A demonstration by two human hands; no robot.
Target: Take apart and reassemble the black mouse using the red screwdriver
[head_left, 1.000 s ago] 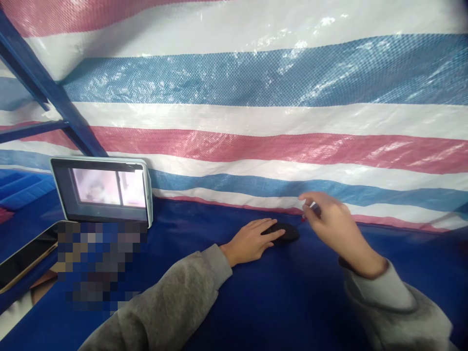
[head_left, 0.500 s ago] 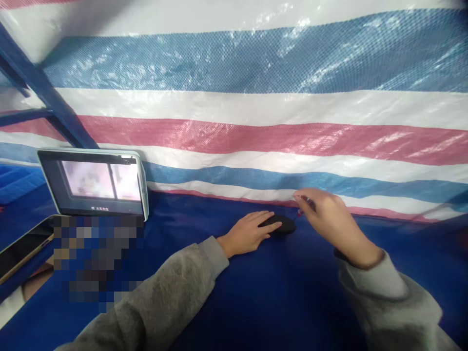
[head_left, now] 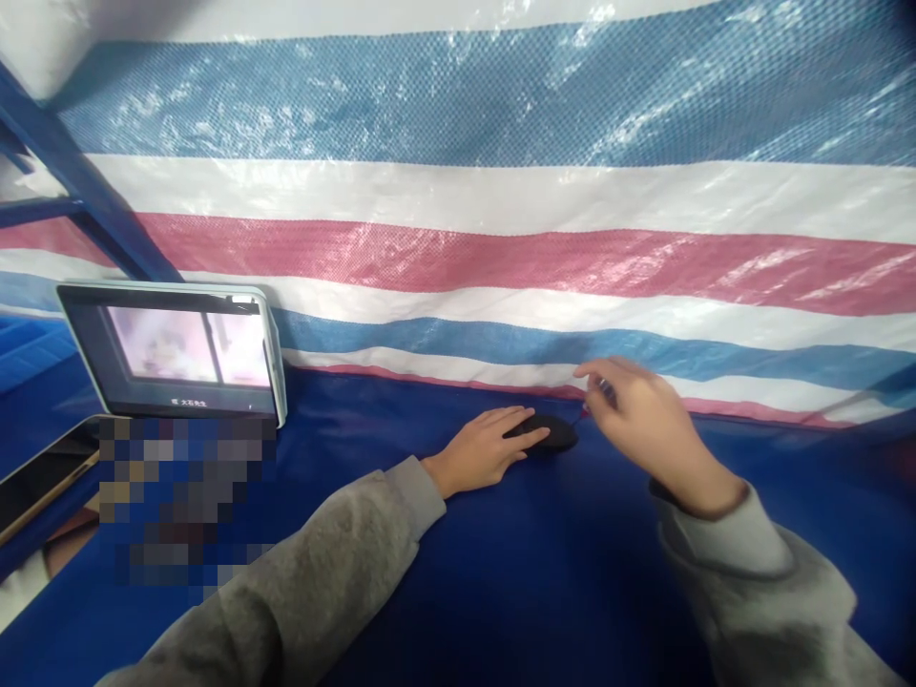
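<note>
My left hand (head_left: 483,448) lies over the left end of a flat black oval object (head_left: 554,434), its fingers spread and pressing it onto the blue surface. What exactly the oval object is, I cannot tell. Just to the right and slightly higher, my right hand (head_left: 634,410) is raised with its fingers curled and thumb near the index finger. A small dark and shiny thing shows between those fingers, too blurred to name. A thin reddish-purple strand runs from near the oval object towards the right hand.
A tablet (head_left: 172,348) playing a video stands upright at the left. Beside it is a phone (head_left: 50,472), with a pixelated patch next to it. A striped plastic sheet (head_left: 458,258) hangs behind the blue surface (head_left: 501,592). A blue metal frame (head_left: 107,210) slants at the upper left.
The view has shifted slightly. My right hand's index finger has stretched out a little and lifted from the thumb. The left hand stays on the black oval object.
</note>
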